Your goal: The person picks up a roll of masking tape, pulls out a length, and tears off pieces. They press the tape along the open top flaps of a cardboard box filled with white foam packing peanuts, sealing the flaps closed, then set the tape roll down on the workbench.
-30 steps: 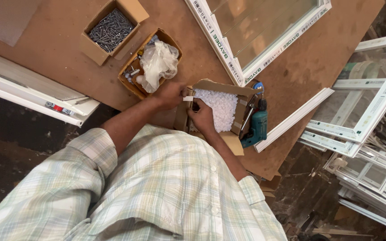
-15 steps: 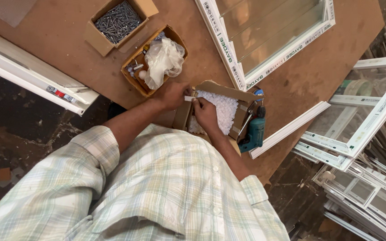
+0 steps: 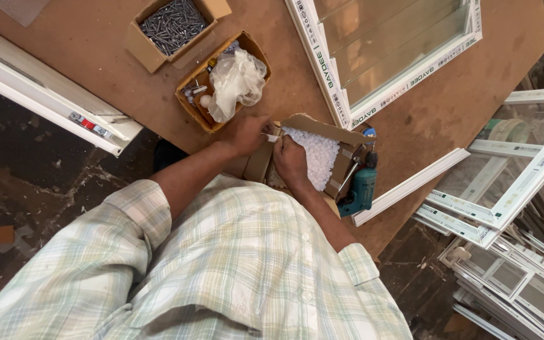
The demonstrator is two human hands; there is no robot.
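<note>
1. L hand (image 3: 245, 133) closed, a small white piece (image 3: 272, 137) pinched at the edge of the cardboard box (image 3: 341, 165).
2. R hand (image 3: 291, 162) curled, laid on the white pellets (image 3: 313, 154) in the box; grip can't be told.
3. Teal drill (image 3: 360, 189) seen just beside the box, on the brown board (image 3: 448, 107).

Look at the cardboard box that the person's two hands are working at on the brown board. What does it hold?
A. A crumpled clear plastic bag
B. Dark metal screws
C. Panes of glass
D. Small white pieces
D: the open cardboard box by the right hand and left hand is filled with small white pieces; the dark screws lie in another box farther off.
</note>
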